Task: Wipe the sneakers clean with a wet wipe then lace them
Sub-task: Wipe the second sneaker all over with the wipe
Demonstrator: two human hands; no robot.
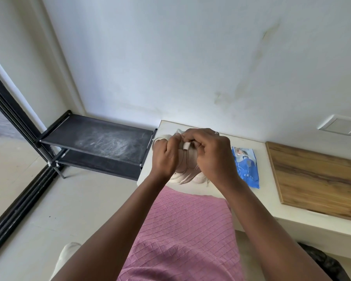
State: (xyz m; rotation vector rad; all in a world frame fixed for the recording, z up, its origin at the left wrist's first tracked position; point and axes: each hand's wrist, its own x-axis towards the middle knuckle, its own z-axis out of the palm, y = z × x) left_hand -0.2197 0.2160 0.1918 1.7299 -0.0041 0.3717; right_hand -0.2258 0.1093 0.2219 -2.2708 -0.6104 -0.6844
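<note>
Pale pink sneakers (187,169) sit on the white counter (272,201) straight ahead, mostly covered by my hands. My left hand (165,157) curls its fingers over the left side of the near sneaker. My right hand (210,154) is bent over the top of it, and its fingers pinch a small white piece (186,146), a lace end or a wipe, I cannot tell which. A bit of pale wipe or fabric (178,131) shows behind my hands. The blue wet-wipe pack (246,166) lies flat just right of the sneakers.
A wooden board (316,179) lies on the counter at the right. A black two-tier shoe rack (97,145) stands on the floor left of the counter, against the wall. A dark sliding-door frame (10,110) runs along the far left. A wall plate (340,124) is mounted at the right.
</note>
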